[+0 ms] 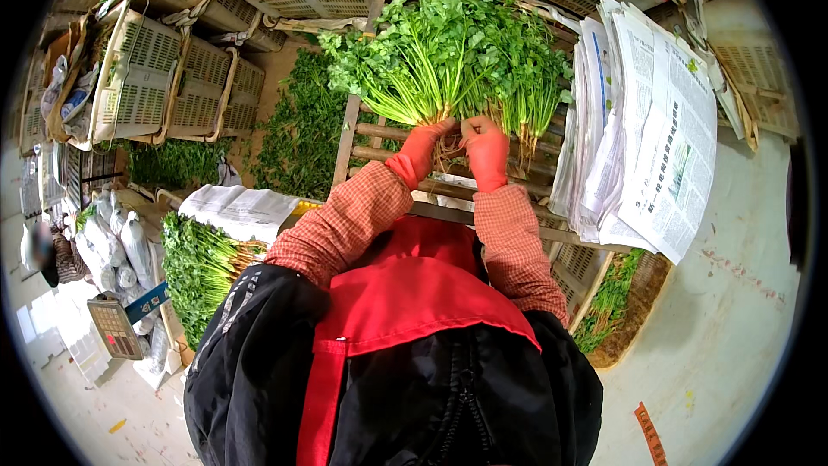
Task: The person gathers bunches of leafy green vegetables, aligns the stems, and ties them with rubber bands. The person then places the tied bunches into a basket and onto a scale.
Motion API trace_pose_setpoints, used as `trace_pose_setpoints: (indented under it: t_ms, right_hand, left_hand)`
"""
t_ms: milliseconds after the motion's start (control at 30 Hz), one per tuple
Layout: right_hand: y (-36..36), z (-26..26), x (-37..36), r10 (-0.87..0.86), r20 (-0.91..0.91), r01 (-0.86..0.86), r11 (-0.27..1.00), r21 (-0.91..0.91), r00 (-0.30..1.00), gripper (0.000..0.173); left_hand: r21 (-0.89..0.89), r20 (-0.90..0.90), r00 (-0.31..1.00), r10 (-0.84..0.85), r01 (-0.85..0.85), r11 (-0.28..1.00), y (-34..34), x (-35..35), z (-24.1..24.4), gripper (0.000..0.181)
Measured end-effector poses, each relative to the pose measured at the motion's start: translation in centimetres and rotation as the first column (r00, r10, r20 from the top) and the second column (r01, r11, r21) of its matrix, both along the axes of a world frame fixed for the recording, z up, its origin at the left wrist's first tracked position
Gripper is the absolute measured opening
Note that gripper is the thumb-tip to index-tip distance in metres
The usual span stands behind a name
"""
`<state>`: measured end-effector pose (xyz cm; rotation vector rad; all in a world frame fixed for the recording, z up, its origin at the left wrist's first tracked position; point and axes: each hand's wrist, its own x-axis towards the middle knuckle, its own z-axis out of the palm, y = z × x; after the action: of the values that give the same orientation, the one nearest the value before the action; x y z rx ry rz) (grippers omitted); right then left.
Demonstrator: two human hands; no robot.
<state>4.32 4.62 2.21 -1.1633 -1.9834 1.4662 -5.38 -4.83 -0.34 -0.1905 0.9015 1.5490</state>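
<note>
A large spread of leafy greens (pixel 446 52), which look like coriander, lies on a slatted rack (pixel 372 129) before me. Their leaves point away and their root ends face me. My left hand (pixel 424 145), in an orange-red glove, grips the root end of a bunch with thumb and fingers. Close beside it, my right hand (pixel 486 149), gloved alike, has its fingers bent at the same roots. Thin brown strands hang between the hands. Whether the right fingers pinch any of them is hard to see. More bunches with pale roots (pixel 529 139) lie right of my right hand.
Stacked newspapers (pixel 666 129) cover the rack's right side. Slotted plastic crates (pixel 139 71) stand behind and to the left. Loose greens (pixel 301 123) cover the floor there. At left are packed greens (pixel 200 272), a scale's keypad (pixel 116 329), bagged goods (pixel 107 243) and a person (pixel 68 259).
</note>
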Motion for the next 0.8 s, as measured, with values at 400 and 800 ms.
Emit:
trace_pose_setpoints:
  t_ms: [400,800]
  right_hand:
    - [2.7,-0.1,-1.9,0.033,0.173,-0.100,0.914,0.394,0.984,0.021]
    - [9.6,-3.2,-4.2,0.127,0.352,-0.193,0.968,0.158,0.927,0.033]
  left_hand:
    - [0.038,0.180,0.982,-0.054,0.048,0.998,-0.3,-2.4,-0.2,0.020]
    - [0.331,0.299,0.952,-0.069,-0.035,0.943,-2.9,-4.9,6.9,0.019]
